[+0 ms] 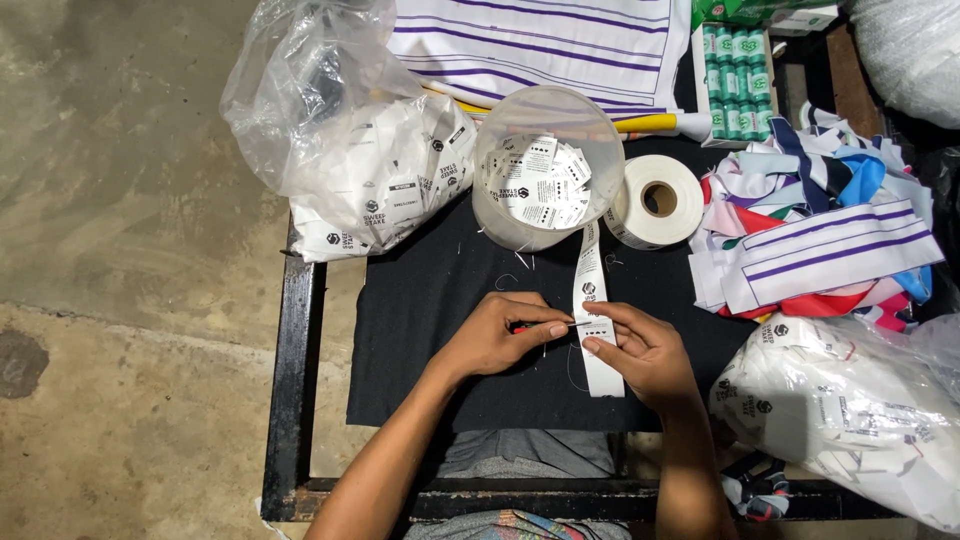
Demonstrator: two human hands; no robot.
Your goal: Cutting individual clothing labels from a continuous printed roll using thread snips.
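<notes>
right hand pinching the white label strip flat between thumb and fingertips, low on the black tabletop, just in front of the body. left hand pressed together around a small tool with a red handle; its thin tip looks to touch the strip, though it's too fine to be sure. the strip looks light, limp and thin, likely to curl or slide, so the safest hold is by its edges close to the tool. behind the hands, the strip runs up to a clear plastic tub full of cut labels, with a white tape roll just beside it. a bag of labels sits far left, a second bag near right, fabric strips beyond. nothing crowds the hands.
</notes>
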